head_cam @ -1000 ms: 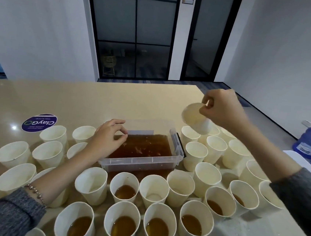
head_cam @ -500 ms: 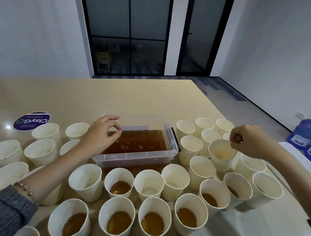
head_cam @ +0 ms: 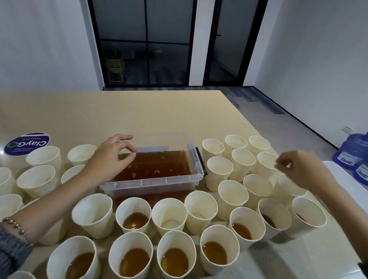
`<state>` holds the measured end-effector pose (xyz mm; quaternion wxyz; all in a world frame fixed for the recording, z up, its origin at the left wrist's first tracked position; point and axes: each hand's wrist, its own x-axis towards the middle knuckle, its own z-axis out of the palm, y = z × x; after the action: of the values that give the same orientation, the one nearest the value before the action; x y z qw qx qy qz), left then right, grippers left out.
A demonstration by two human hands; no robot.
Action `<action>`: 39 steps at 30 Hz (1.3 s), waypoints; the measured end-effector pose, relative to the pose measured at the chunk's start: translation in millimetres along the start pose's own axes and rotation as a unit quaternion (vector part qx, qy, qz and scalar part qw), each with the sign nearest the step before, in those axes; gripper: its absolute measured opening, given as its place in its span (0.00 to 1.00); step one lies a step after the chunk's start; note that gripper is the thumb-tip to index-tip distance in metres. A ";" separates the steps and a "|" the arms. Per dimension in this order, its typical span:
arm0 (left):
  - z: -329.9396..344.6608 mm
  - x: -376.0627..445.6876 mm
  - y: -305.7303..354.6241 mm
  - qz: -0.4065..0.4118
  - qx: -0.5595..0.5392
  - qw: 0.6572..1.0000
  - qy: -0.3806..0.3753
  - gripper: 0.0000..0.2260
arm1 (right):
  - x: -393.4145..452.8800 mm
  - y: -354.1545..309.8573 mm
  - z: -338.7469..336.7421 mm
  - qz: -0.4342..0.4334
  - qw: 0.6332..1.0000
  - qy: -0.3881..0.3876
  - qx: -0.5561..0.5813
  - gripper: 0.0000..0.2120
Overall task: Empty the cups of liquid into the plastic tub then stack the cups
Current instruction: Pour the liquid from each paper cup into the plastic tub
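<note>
A clear plastic tub [head_cam: 151, 182] of brown liquid sits mid-table. My left hand [head_cam: 110, 156] curls over its left rim, holding it. Empty white paper cups stand right of the tub; my right hand [head_cam: 300, 169] pinches the right rim of one of them, an empty cup [head_cam: 265, 162] standing on the table in the back rows. Several cups with brown liquid [head_cam: 135, 259] fill the front rows. More empty cups [head_cam: 42, 158] stand left of the tub, behind my left forearm.
A round purple sticker [head_cam: 27, 144] lies on the beige table [head_cam: 136, 111] at the left. Two blue water jugs [head_cam: 356, 150] stand on the floor at the right, beside a white surface [head_cam: 345, 176]. The table's right edge runs close to the outer cups.
My right hand carried the tilted empty cup down from above the tub's right side and set it upright among the empty cups. My left hand stayed on the tub.
</note>
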<state>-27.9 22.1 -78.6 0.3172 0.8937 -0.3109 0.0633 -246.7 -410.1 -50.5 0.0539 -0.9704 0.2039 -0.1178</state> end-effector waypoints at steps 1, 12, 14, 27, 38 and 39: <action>0.2 0.2 0.1 0.001 0.001 1.000 0.000 0.03 | 1.8 11.3 -6.5 0.035 0.999 0.005 -0.035 0.06; 1.5 -0.5 2.7 0.002 0.010 1.000 0.000 0.04 | -8.4 56.6 2.5 0.228 0.954 -0.177 0.077 0.19; 1.4 -0.7 3.7 0.002 0.009 1.000 -0.001 0.04 | -10.9 54.9 0.6 0.197 0.962 -0.176 0.066 0.19; 1.2 -0.2 2.8 0.002 0.005 1.000 -0.005 0.02 | -11.2 42.7 -37.5 0.106 0.992 -0.067 -0.009 0.06; 2.3 -1.0 3.4 0.002 0.002 1.000 0.007 0.02 | 15.3 -85.0 -100.0 -0.028 0.987 0.111 0.114 0.09; 1.9 -1.2 3.2 0.003 -0.003 1.000 0.012 0.02 | 17.5 -97.7 -96.6 -0.043 0.984 0.121 0.127 0.11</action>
<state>-30.9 19.7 -78.8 0.3233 0.8912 -0.3096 0.0739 -217.9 -333.7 61.4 0.1463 -0.9420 0.1507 -0.2617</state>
